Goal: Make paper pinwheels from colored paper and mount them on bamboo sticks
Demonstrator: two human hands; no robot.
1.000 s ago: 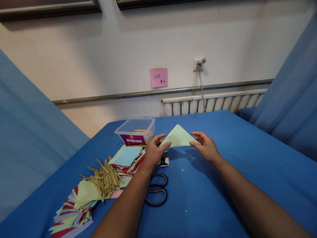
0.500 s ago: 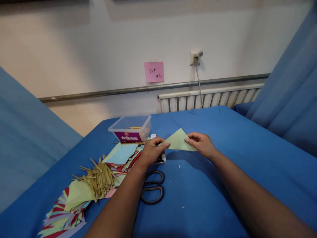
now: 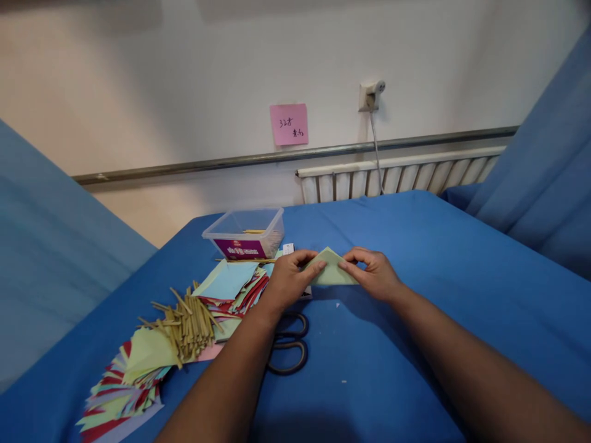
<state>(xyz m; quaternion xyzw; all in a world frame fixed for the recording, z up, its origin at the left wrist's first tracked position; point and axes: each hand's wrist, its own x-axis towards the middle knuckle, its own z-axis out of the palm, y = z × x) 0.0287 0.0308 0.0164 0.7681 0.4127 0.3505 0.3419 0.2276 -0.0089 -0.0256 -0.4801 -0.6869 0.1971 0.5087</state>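
Two hands (image 3: 332, 277) — one green paper (image 3: 330, 272)

Folded paper (image 3: 330, 274) between both hands, tub (image 3: 247, 234) behind-left, sticks (image 3: 187, 320) on paper pile (image 3: 138, 369) left, scissors (image 3: 287, 344) in front.

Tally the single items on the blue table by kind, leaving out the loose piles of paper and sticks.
Folded green paper in both hands: 1
Scissors: 1
Clear plastic box: 1
Total: 3
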